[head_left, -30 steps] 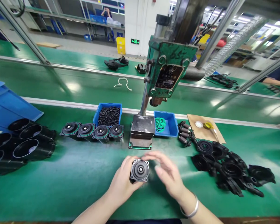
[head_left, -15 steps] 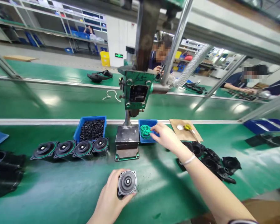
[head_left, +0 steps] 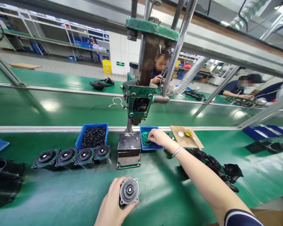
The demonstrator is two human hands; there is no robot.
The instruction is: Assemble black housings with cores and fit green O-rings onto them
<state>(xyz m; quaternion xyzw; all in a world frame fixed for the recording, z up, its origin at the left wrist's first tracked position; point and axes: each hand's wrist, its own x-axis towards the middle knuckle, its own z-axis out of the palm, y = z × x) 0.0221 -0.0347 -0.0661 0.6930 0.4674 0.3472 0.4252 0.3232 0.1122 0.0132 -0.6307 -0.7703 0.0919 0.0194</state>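
Note:
My left hand [head_left: 113, 204] is closed around a round black part with a grey ribbed face [head_left: 129, 191], held upright just above the green bench near its front edge. My right hand [head_left: 158, 137] reaches forward into a small blue bin [head_left: 155, 146] beside the press. Its fingers are pinched down on the green rubber rings [head_left: 145, 138] lying in that bin. Whether a ring is lifted free I cannot tell.
A green bench press [head_left: 138, 103] with a grey block base [head_left: 129, 147] stands mid-bench. Left of it are a blue bin of black rings [head_left: 93, 136] and a row of black discs with green rims [head_left: 72, 156]. Black housings [head_left: 217, 166] pile at right; people sit beyond the conveyor.
My right hand left the black part, reached forward into the blue bin and pinched at the green rings. My left hand kept hold of the part, and my view tilted up.

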